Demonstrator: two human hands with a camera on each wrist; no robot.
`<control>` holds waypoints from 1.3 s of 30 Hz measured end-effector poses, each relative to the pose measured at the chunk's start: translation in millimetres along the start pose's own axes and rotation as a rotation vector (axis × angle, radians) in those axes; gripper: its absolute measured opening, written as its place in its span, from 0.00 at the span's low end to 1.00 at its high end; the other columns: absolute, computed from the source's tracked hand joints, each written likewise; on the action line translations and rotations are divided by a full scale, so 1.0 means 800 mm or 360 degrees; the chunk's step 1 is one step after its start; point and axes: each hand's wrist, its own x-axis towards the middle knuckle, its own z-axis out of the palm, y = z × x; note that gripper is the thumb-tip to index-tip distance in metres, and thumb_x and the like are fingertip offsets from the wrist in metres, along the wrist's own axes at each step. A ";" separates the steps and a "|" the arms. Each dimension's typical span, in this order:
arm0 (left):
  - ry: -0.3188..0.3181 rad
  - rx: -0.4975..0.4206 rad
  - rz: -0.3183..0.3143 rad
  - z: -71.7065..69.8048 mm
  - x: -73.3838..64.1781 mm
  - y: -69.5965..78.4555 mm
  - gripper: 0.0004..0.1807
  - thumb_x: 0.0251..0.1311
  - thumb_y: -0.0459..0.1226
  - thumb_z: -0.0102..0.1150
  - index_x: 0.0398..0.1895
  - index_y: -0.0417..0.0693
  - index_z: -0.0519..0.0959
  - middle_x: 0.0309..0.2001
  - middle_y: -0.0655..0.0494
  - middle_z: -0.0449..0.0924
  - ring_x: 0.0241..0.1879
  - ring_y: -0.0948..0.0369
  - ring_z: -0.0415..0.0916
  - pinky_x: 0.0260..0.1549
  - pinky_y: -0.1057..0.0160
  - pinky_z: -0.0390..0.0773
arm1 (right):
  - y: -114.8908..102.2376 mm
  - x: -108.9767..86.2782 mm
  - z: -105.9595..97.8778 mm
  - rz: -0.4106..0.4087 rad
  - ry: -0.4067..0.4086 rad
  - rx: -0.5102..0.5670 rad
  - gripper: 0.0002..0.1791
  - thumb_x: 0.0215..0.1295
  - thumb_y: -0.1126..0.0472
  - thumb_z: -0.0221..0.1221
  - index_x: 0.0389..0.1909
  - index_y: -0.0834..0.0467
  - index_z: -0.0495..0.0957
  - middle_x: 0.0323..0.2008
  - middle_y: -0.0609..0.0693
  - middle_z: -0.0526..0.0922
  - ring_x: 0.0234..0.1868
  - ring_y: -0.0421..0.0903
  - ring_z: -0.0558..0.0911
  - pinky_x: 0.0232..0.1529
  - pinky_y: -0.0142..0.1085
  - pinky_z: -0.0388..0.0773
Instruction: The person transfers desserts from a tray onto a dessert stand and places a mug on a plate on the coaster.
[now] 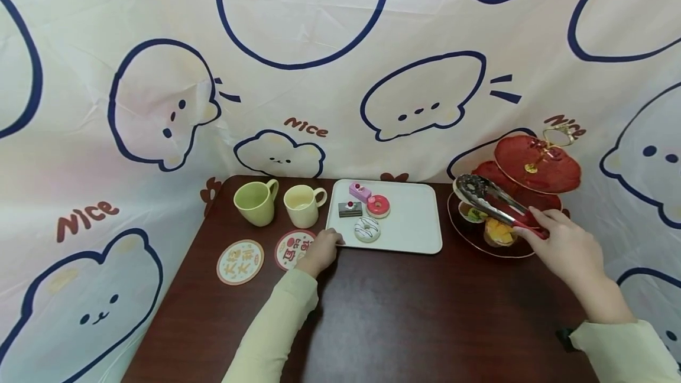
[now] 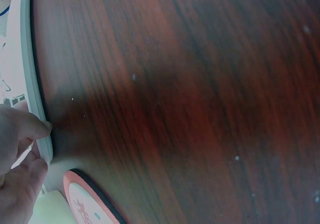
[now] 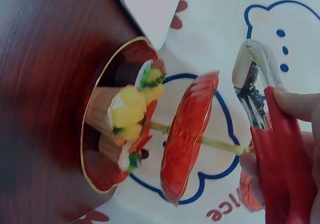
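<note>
My left hand (image 1: 321,251) pinches the front left corner of a white tray (image 1: 409,217); its fingertips lie on the rim in the left wrist view. On the tray are a pink donut (image 1: 378,206), a white striped donut (image 1: 367,229), a dark cake slice (image 1: 350,210) and a purple cake slice (image 1: 360,192). My right hand (image 1: 566,247) holds red-handled metal tongs (image 3: 282,154). Between the tong tips sits a pale, cream-coloured piece (image 3: 243,66), its kind unclear. The tongs are over the left side of a red tiered stand (image 1: 537,164).
Fruit-topped cupcakes (image 1: 500,232) sit on the stand's lowest plate. Left of the tray stand a green mug (image 1: 255,203) and a cream mug (image 1: 303,205). Two round coasters (image 1: 240,262) lie in front of them on the dark wooden table (image 1: 404,312). A printed cloth (image 1: 330,99) hangs behind.
</note>
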 end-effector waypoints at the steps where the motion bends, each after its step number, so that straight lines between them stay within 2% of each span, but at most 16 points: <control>1: 0.0000 0.0004 0.0005 0.000 0.000 0.000 0.17 0.55 0.16 0.53 0.37 0.38 0.87 0.36 0.46 0.81 0.43 0.47 0.80 0.47 0.52 0.82 | 0.003 0.000 -0.001 0.0017 -0.0007 -0.0008 0.40 0.68 0.42 0.64 0.66 0.70 0.72 0.57 0.75 0.73 0.48 0.75 0.76 0.37 0.67 0.78; 5: 0.0017 0.0020 0.0017 -0.001 -0.001 0.001 0.16 0.55 0.16 0.53 0.36 0.38 0.87 0.35 0.47 0.81 0.42 0.47 0.80 0.46 0.52 0.82 | 0.017 -0.001 -0.001 0.0057 0.0009 -0.0027 0.41 0.69 0.40 0.62 0.66 0.72 0.71 0.56 0.76 0.72 0.50 0.76 0.75 0.40 0.69 0.76; 10: 0.0017 0.0005 0.0001 -0.003 -0.002 0.003 0.15 0.57 0.17 0.53 0.36 0.37 0.87 0.34 0.47 0.80 0.42 0.47 0.80 0.46 0.51 0.81 | 0.030 0.000 0.000 0.0089 0.0039 -0.0036 0.40 0.68 0.43 0.64 0.65 0.72 0.72 0.54 0.75 0.73 0.45 0.74 0.77 0.37 0.68 0.76; 19: 0.0001 0.0003 -0.0012 -0.005 0.000 0.005 0.16 0.58 0.17 0.52 0.36 0.37 0.87 0.34 0.47 0.80 0.42 0.47 0.80 0.47 0.52 0.82 | 0.045 0.006 0.002 0.0152 -0.0069 -0.0067 0.41 0.70 0.41 0.62 0.64 0.74 0.71 0.54 0.76 0.72 0.48 0.75 0.75 0.37 0.69 0.76; 24: 0.0006 -0.0003 -0.0012 -0.004 -0.001 0.005 0.16 0.57 0.16 0.52 0.36 0.37 0.87 0.35 0.47 0.80 0.42 0.47 0.80 0.46 0.51 0.82 | 0.048 0.011 0.007 0.0143 -0.0126 -0.0092 0.42 0.69 0.40 0.61 0.64 0.74 0.71 0.55 0.76 0.72 0.46 0.76 0.75 0.35 0.68 0.76; 33: 0.0017 0.0014 -0.0009 -0.001 0.000 0.002 0.16 0.58 0.17 0.53 0.36 0.37 0.87 0.34 0.47 0.80 0.41 0.47 0.80 0.46 0.51 0.82 | 0.049 0.016 0.013 0.0138 -0.0121 -0.0102 0.41 0.70 0.40 0.60 0.64 0.74 0.71 0.55 0.75 0.72 0.43 0.76 0.76 0.32 0.65 0.76; 39: 0.0002 0.0016 -0.0017 0.000 0.000 0.001 0.16 0.58 0.17 0.52 0.37 0.38 0.87 0.35 0.47 0.80 0.42 0.47 0.80 0.46 0.52 0.82 | 0.050 0.018 0.015 0.0142 -0.0123 -0.0087 0.41 0.70 0.40 0.61 0.63 0.75 0.71 0.55 0.76 0.72 0.45 0.76 0.76 0.34 0.66 0.75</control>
